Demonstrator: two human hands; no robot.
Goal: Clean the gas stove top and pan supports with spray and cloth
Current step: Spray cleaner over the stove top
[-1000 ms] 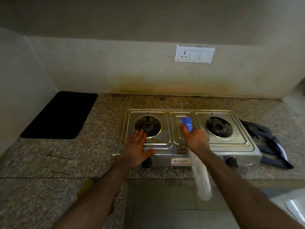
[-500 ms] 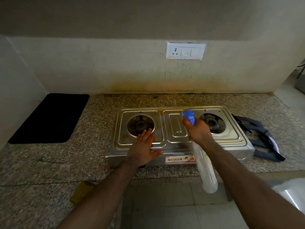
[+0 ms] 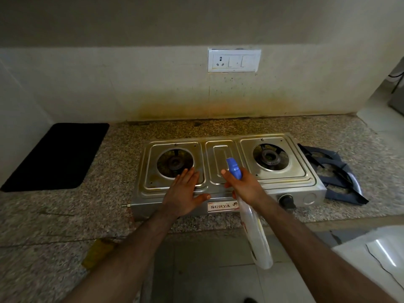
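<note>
Black mat [image 3: 54, 156] left of stove [image 3: 227, 171] — pan supports [image 3: 336, 173] right.

counter: speckled granite countertop [image 3: 109, 215] is carrying everything
stove: two-burner steel gas stove [image 3: 310, 194] is sitting mid-counter
supports: dark pan supports [image 3: 334, 171] are lying stacked just right of stove, touching the granite
mat: black mat [image 3: 56, 156] is lying flat well left of stove

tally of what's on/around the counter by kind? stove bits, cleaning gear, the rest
Stove: 1
Burners: 2
Knobs visible: 1
Pan supports, off the stove in a pile: count unclear
Spray bottle: 1
Black mat: 1
Wall socket plate: 1
Total, pan supports left out: 7
</note>
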